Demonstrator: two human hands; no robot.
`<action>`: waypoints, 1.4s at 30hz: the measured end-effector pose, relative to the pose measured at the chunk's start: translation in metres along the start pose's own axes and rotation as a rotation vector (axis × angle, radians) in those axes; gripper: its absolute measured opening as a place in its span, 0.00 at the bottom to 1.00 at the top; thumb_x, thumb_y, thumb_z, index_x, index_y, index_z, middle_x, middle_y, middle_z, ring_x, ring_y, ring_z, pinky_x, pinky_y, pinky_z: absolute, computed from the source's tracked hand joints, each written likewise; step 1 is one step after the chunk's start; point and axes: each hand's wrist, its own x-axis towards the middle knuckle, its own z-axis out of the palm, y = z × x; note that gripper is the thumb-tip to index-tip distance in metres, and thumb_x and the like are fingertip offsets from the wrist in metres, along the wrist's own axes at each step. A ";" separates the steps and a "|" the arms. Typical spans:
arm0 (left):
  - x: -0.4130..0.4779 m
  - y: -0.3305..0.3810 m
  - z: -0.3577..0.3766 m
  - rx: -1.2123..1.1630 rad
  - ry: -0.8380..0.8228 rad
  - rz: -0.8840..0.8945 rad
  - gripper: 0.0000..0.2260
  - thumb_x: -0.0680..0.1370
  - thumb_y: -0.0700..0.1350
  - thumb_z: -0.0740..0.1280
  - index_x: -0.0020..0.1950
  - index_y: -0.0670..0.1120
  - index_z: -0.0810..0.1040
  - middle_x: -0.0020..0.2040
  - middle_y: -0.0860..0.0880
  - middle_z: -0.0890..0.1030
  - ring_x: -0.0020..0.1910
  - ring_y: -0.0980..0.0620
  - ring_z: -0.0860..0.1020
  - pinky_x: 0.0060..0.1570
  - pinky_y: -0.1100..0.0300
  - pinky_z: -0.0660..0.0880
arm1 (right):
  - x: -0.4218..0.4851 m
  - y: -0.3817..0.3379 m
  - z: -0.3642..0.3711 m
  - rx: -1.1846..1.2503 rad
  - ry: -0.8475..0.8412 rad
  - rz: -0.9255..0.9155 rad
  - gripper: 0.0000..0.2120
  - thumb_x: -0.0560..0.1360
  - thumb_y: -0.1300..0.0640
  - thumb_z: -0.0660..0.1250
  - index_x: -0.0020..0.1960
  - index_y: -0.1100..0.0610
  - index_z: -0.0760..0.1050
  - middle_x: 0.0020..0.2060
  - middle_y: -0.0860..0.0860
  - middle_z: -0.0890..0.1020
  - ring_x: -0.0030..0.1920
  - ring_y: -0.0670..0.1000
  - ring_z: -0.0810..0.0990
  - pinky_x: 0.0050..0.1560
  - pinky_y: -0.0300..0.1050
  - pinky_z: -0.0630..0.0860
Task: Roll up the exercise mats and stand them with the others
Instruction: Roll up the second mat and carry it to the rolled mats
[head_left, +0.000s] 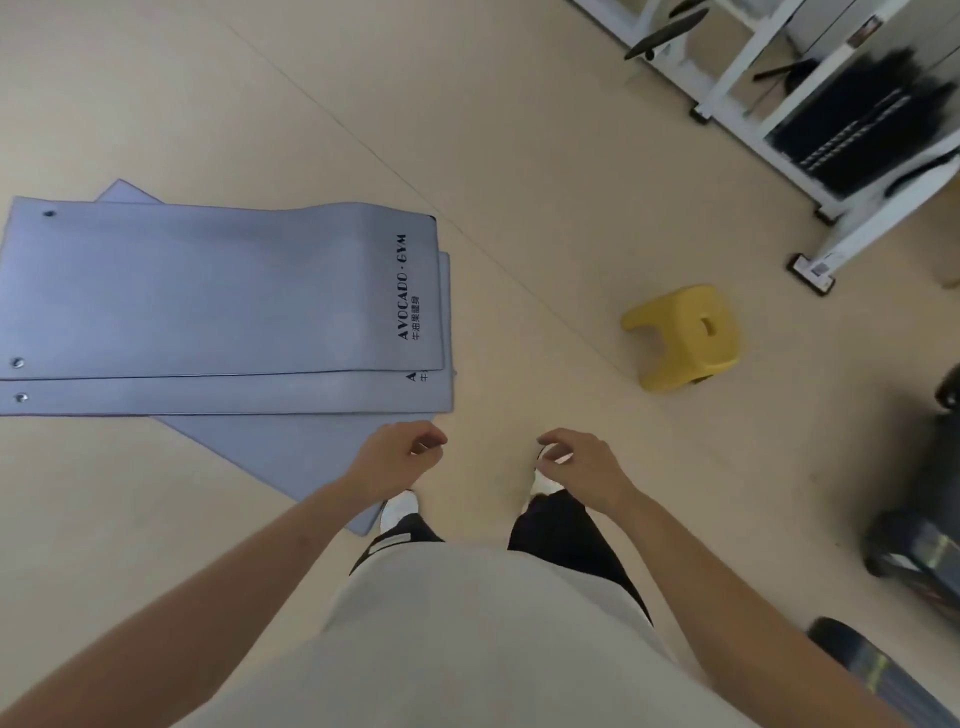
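Note:
Three grey-blue exercise mats lie flat and unrolled on the beige floor at the left, stacked loosely. The top mat (218, 291) carries dark lettering near its right end. A second mat (234, 395) peeks out beneath it, and a third mat (280, 457) lies skewed at the bottom, its corner reaching my left shoe. My left hand (400, 457) hovers above that corner, fingers loosely curled, holding nothing. My right hand (576, 467) hangs over bare floor to the right, fingers apart and empty. No rolled mats are in view.
A yellow plastic stool (683, 338) stands on the floor right of the mats. A white gym machine frame (841, 228) with a black weight stack (857, 135) fills the upper right. Dark equipment (924, 519) sits at the right edge.

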 end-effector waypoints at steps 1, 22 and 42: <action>0.019 0.012 -0.001 -0.005 0.012 -0.016 0.08 0.81 0.47 0.69 0.58 0.52 0.84 0.51 0.58 0.85 0.52 0.58 0.82 0.58 0.58 0.76 | 0.020 0.000 -0.016 -0.012 -0.022 -0.012 0.13 0.78 0.52 0.72 0.62 0.47 0.79 0.49 0.43 0.84 0.49 0.46 0.82 0.57 0.45 0.77; 0.351 0.088 -0.020 -0.620 0.500 -0.467 0.06 0.82 0.46 0.69 0.57 0.52 0.84 0.52 0.55 0.85 0.54 0.53 0.82 0.63 0.53 0.77 | 0.483 -0.139 -0.211 -0.743 -0.533 -0.397 0.19 0.78 0.51 0.71 0.68 0.49 0.77 0.56 0.49 0.82 0.57 0.51 0.80 0.59 0.47 0.76; 0.792 -0.166 0.076 -0.633 0.885 -0.769 0.14 0.82 0.51 0.67 0.68 0.54 0.78 0.62 0.56 0.82 0.62 0.53 0.78 0.63 0.52 0.74 | 0.995 -0.100 0.044 -0.923 -0.709 -0.956 0.24 0.76 0.49 0.76 0.69 0.53 0.77 0.64 0.52 0.79 0.65 0.55 0.76 0.66 0.48 0.71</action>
